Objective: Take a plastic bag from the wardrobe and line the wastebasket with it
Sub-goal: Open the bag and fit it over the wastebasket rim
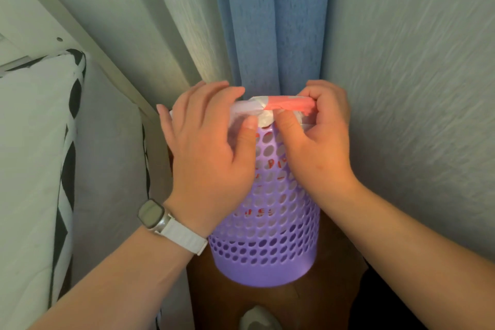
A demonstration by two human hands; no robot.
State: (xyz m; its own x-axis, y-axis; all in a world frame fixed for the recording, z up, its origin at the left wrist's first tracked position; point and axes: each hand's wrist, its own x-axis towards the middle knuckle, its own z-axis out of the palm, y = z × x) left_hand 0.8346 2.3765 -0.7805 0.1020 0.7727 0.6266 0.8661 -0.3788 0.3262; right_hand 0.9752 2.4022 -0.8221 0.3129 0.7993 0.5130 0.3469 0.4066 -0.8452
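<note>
One purple wastebasket (267, 246) stands on the floor before one blue curtain (267, 21). One white and red plastic bag (281, 105) sits inside it, its edge at the rim. Two hands grip this edge, the left hand (209, 147), with one watch (151, 215), and the right hand (318, 142), fingers curled.

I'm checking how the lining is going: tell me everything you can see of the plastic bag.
The plastic bag is thin, crinkly film, white with red print. Its body hangs inside the purple wastebasket, showing through the holes; its mouth is bunched in a roll at the rim. The left hand grips the white part, the right hand grips the red part.
</note>
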